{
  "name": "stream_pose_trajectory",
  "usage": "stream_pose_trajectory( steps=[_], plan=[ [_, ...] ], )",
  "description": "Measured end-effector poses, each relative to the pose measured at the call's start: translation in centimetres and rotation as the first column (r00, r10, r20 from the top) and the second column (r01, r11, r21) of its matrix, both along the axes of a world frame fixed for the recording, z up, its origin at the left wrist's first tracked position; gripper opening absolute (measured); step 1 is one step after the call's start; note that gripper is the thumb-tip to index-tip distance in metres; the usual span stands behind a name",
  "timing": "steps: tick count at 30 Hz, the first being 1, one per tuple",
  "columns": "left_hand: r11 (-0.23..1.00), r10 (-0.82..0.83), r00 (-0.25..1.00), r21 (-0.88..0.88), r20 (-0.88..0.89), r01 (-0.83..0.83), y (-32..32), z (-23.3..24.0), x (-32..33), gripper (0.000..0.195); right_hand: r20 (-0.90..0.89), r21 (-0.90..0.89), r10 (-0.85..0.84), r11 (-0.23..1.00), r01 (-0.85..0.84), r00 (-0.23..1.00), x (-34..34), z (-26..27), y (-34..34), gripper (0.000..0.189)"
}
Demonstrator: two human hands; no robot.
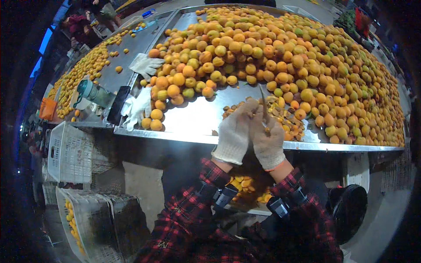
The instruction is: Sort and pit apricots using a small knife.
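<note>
Both my hands wear white knitted gloves and meet over the near edge of a metal table (197, 135). My right hand (268, 141) is closed on a small knife (262, 98), its blade pointing up and away. My left hand (234, 131) has its fingers bent against the right one; whether it holds a fruit is hidden. Beside and behind the hands lie cut scraps and pits (291, 123). A large heap of apricots (296, 62) covers much of the table. Below the hands, halved apricots (242, 184) lie in a container whose pale rim shows.
At the left are spare white gloves (139, 107), a black phone (118, 105) and a green-lidded bottle (95, 93). Plastic crates (74, 154) stand below on the left, a round black stool (350, 210) on the right. People (80, 29) are at the far left.
</note>
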State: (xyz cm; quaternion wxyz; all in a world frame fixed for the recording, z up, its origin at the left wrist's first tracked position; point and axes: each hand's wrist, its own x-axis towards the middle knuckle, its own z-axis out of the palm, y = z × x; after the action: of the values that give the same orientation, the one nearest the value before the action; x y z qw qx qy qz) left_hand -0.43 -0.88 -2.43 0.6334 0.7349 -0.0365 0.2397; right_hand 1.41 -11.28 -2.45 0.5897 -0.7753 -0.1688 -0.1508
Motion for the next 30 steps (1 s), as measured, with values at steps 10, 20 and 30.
stream_pose_trajectory(
  steps=[10,20,30],
  plan=[
    [0.958,-0.211,0.968,-0.223,-0.135,0.178,1.7,-3.4,1.5,0.05,0.38,-0.291,0.179,0.954,-0.067,0.908,0.5,1.6,-1.4,0.018],
    [0.726,-0.316,0.928,-0.68,-0.199,0.101,3.2,1.3,0.0,0.068,-0.09,0.09,0.252,0.965,-0.244,0.963,0.6,2.4,-5.0,0.019],
    [0.87,-0.32,0.879,0.257,-0.353,0.42,0.4,2.3,-0.7,0.022,-0.355,0.531,0.425,0.825,-0.195,0.833,1.8,2.6,-5.5,0.026]
  ],
)
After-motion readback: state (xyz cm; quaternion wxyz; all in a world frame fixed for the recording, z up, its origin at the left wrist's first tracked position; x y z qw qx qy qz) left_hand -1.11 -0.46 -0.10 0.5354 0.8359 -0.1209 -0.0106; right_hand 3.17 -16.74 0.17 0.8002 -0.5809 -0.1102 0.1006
